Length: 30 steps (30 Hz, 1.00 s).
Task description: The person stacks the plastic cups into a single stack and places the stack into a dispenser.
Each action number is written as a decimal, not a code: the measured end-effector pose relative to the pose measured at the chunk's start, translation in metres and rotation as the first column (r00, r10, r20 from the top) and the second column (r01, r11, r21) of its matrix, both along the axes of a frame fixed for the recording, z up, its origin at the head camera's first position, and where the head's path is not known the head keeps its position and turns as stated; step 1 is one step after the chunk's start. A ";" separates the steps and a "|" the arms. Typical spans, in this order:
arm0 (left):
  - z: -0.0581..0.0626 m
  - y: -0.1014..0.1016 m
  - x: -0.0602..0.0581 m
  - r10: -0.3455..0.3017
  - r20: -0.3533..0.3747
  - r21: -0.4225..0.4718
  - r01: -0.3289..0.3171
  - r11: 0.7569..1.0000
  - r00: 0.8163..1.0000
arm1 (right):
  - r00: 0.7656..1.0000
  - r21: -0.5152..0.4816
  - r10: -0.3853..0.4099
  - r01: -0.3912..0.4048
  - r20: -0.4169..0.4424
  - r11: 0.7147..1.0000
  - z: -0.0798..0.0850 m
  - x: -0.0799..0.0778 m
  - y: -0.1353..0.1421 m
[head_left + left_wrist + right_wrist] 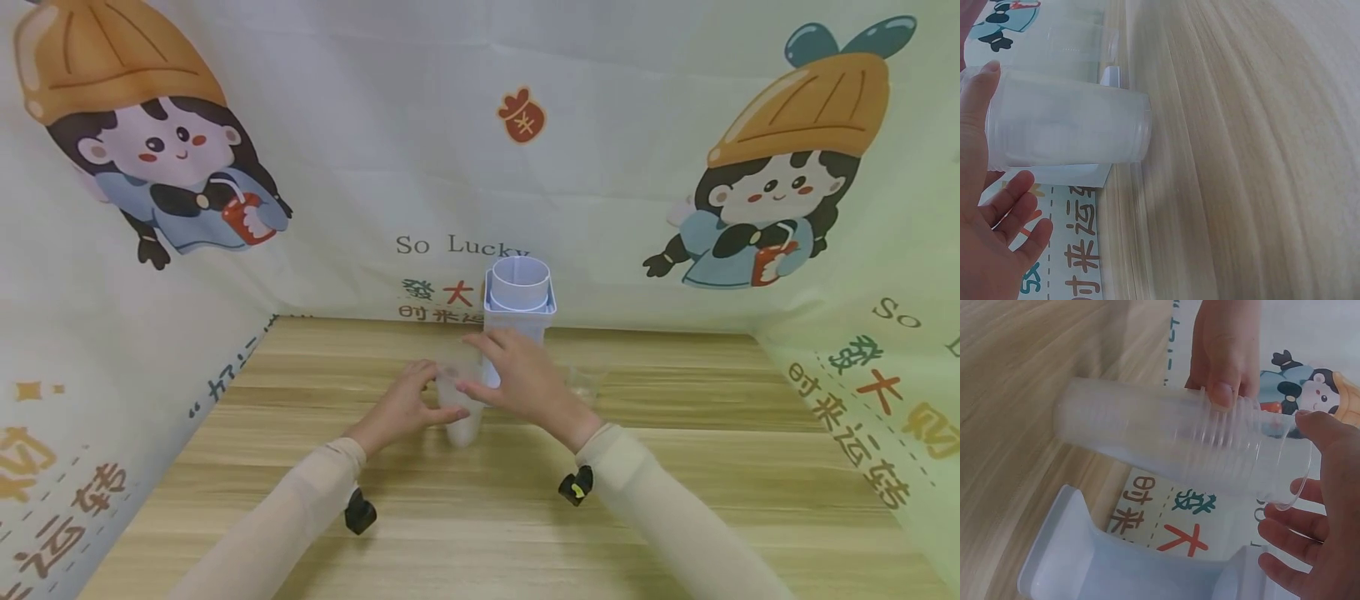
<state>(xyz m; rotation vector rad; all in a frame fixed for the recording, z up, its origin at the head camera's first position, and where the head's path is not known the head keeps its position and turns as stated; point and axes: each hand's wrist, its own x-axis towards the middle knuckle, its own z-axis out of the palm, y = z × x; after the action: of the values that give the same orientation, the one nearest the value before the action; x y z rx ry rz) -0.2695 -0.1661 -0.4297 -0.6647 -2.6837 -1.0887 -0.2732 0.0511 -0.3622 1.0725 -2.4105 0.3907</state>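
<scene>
My left hand grips a stack of clear plastic cups near its upper end, thumb on the near side. The stack's base points down, close over the wooden table. With thumb and index finger my right hand pinches the rim of the top cup. That cup stands partly out of the stack, its rim above the other ridged rims. In the right wrist view the other right fingers spread loosely beside it. Behind the hands rises a white plastic stand with a round tube on top, its lower part partly hidden.
A single clear cup stands on the table just right of the white stand, partly behind my right hand. A printed cloth with cartoon figures hangs at the table's back and sides.
</scene>
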 end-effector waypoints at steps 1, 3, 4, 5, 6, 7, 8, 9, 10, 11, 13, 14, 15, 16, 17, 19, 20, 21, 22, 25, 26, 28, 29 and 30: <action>0.000 0.000 0.000 0.001 -0.003 -0.002 -0.001 1.000 1.000 | 1.000 -0.002 0.001 -0.001 0.003 1.000 -0.001 0.000 0.000; 0.000 0.000 -0.001 0.002 -0.009 -0.004 -0.002 1.000 1.000 | 1.000 -0.003 0.003 -0.003 0.010 1.000 -0.003 -0.001 -0.001; 0.000 0.000 -0.001 0.000 -0.012 -0.002 0.000 1.000 1.000 | 1.000 -0.002 0.003 -0.003 0.018 1.000 -0.003 -0.001 -0.002; 0.000 -0.001 -0.001 -0.001 -0.011 -0.002 0.001 1.000 1.000 | 1.000 0.001 0.002 -0.002 0.024 1.000 -0.005 -0.001 -0.002; 0.000 -0.001 -0.001 -0.002 -0.012 -0.001 0.002 1.000 1.000 | 1.000 0.005 -0.001 0.000 0.032 1.000 -0.005 -0.002 -0.002; 0.000 -0.001 -0.001 -0.003 -0.011 0.000 0.003 1.000 1.000 | 0.999 0.006 0.000 0.000 0.036 1.000 -0.006 -0.002 -0.003; 0.000 -0.001 -0.001 -0.004 -0.011 0.001 0.004 1.000 1.000 | 0.999 0.012 -0.003 0.002 0.043 1.000 -0.006 -0.001 -0.003; 0.000 -0.001 -0.001 -0.004 -0.011 0.001 0.004 1.000 1.000 | 0.999 0.017 -0.006 0.005 0.047 1.000 -0.007 -0.001 -0.003; 0.000 -0.002 -0.001 -0.002 -0.009 0.001 0.002 1.000 1.000 | 0.999 0.022 -0.008 0.007 0.051 1.000 -0.007 -0.001 -0.003; 0.000 -0.002 -0.001 0.001 -0.008 -0.002 -0.001 1.000 1.000 | 0.998 0.026 -0.010 0.008 0.055 1.000 -0.008 -0.001 -0.004; 0.000 -0.002 -0.001 0.005 -0.005 -0.006 -0.005 1.000 1.000 | 0.998 0.031 -0.014 0.012 0.064 0.999 -0.008 0.000 -0.004; 0.000 -0.002 -0.001 0.007 -0.004 -0.008 -0.007 1.000 1.000 | 0.997 0.035 -0.019 0.016 0.069 0.999 -0.009 0.001 -0.004; 0.000 -0.002 -0.001 0.007 0.001 -0.007 -0.007 1.000 1.000 | 0.997 0.035 -0.020 0.017 0.072 0.999 -0.009 0.001 -0.004; 0.000 -0.002 0.000 0.007 0.005 -0.006 -0.007 1.000 1.000 | 0.997 0.035 -0.020 0.018 0.078 0.999 -0.010 0.001 -0.004; 0.001 -0.002 0.000 0.007 0.009 -0.003 -0.007 1.000 1.000 | 0.996 0.034 -0.021 0.018 0.084 0.999 -0.010 0.001 -0.004; 0.001 -0.002 0.000 0.008 0.015 -0.002 -0.008 1.000 1.000 | 0.996 0.033 -0.022 0.019 0.088 0.999 -0.011 0.001 -0.004; 0.001 -0.002 0.000 0.008 0.016 -0.002 -0.008 1.000 1.000 | 0.996 0.036 -0.024 0.021 0.089 0.999 -0.012 0.001 -0.004; 0.001 -0.002 0.000 0.009 0.015 -0.003 -0.009 1.000 1.000 | 0.995 0.039 -0.025 0.021 0.093 0.999 -0.013 0.001 -0.004; 0.001 -0.002 0.000 0.011 0.013 -0.006 -0.011 1.000 1.000 | 0.995 0.041 -0.025 0.022 0.094 0.999 -0.013 0.001 -0.005; 0.001 -0.001 0.000 0.014 -0.002 -0.013 -0.014 1.000 1.000 | 0.994 0.053 -0.031 0.026 0.102 0.998 -0.015 0.002 -0.005; 0.001 -0.001 0.000 0.011 -0.012 -0.016 -0.012 1.000 1.000 | 0.994 0.055 -0.033 0.027 0.106 0.998 -0.015 0.002 -0.005; 0.000 -0.001 -0.001 0.008 -0.032 -0.018 -0.009 1.000 0.999 | 0.993 0.056 -0.035 0.029 0.110 0.998 -0.016 0.002 -0.005; 0.000 -0.001 -0.001 0.006 -0.039 -0.020 -0.007 1.000 0.999 | 0.993 0.058 -0.037 0.031 0.112 0.998 -0.017 0.003 -0.005; -0.001 -0.001 -0.001 0.004 -0.050 -0.023 -0.005 1.000 0.999 | 0.993 0.059 -0.038 0.032 0.113 0.998 -0.017 0.003 -0.005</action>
<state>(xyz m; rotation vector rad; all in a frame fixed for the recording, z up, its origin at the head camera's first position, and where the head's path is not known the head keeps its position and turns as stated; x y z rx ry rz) -0.2704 -0.1667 -0.4304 -0.6799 -2.6579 -1.0271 -0.2702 0.0462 -0.3791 1.0569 -2.5514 0.3827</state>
